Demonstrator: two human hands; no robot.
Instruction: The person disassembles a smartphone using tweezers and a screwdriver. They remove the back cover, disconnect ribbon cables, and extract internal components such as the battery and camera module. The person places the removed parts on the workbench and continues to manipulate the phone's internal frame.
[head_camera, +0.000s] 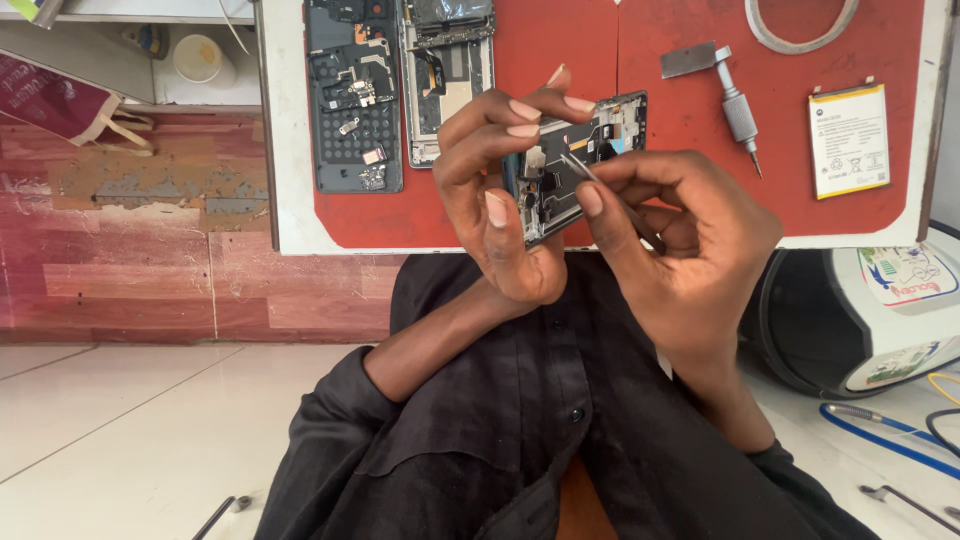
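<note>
Head view: left hand (500, 190) grasps an opened phone (575, 165) above the red mat (650, 150), fingers curled round its edge. Right hand (680, 240) pinches tweezers (578, 167), their tip inside the phone. A screwdriver (738, 110) and a battery (848, 140) lie on the mat to the phone's right.

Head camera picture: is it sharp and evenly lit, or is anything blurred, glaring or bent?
Head view: soft, even daylight, no harsh shadows; left hand and right hand on the opened phone look sharp; faint sheen on the floor tiles; the red mat board edges bow slightly, wide-lens distortion.
</note>
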